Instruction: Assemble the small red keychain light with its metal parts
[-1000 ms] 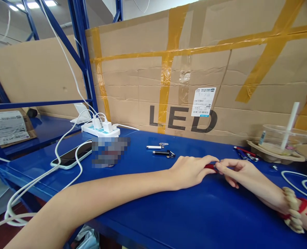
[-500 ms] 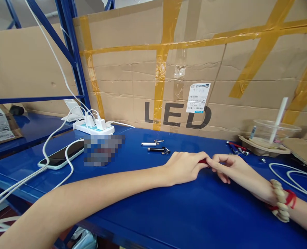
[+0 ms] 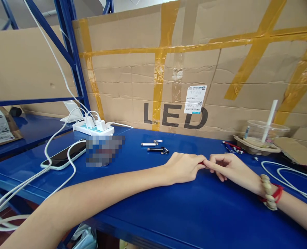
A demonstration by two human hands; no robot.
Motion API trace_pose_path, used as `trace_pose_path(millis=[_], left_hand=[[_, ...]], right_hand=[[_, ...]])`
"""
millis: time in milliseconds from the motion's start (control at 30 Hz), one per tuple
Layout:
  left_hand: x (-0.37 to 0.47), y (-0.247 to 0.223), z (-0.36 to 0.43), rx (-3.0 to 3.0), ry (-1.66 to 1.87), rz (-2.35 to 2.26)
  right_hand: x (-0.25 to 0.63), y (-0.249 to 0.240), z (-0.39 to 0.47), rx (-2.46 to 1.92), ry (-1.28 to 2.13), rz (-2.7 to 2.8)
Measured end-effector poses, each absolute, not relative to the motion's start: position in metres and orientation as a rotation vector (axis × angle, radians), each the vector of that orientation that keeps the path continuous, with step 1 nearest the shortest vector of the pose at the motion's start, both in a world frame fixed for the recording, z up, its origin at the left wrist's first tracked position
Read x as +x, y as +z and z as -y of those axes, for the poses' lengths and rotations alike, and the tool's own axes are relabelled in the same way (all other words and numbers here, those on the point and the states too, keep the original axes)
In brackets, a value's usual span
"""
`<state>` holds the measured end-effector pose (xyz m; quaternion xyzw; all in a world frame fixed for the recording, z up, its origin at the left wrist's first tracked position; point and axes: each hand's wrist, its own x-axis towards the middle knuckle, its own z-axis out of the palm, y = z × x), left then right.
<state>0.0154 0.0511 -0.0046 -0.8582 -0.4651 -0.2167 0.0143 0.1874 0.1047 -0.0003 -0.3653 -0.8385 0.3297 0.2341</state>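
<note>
Two bare hands meet over a blue table (image 3: pixel 184 214) in front of a large taped cardboard box (image 3: pixel 195 69) printed with the letters LED. The left hand (image 3: pixel 183 167) lies palm down on the table below the box's letters, its fingers curled closed around a small red object (image 3: pixel 201 163) — only a sliver of red shows between the two hands, too little to tell what it is. The right hand (image 3: pixel 227 166), a beaded bracelet (image 3: pixel 268 192) and red string on its wrist, touches the left hand's fingertips; its thumb and forefinger pinch at the same red object while the other fingers curl loosely under.

Between the hands and the box lie two small metal cylinders (image 3: pixel 153 147) with key clips, one silver, one black. Near the box's right end stands a clear plastic cup (image 3: pixel 269 129) with a white straw in a paper tray, with red and blue pens (image 3: pixel 231 146) just beside it. A white cable (image 3: pixel 288 176) loops across the table below the cup. Toward the box's left end sits a white power strip (image 3: pixel 93 128) with chargers plugged in — its cords trail off the table's edge — and a phone (image 3: pixel 62 156) lies face up in front of it.
</note>
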Motion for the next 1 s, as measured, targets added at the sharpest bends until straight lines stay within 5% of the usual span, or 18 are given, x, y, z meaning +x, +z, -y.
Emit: trace_pose_path(millis=[433,733,1000], left_hand=[[0.013,-0.006,-0.053,-2.595,-0.580,1.558],[0.014,-0.003,-0.049,-2.527,-0.594,1.658],[0.014,-0.003,-0.047,-2.456,-0.533,1.722]], right_hand=[[0.177,0.001,-0.107,-1.004,0.600,2.202],[0.169,-0.006,-0.112,-0.928,-0.204,2.569],[0.173,-0.008,-0.113,-1.042,-0.302,2.527]])
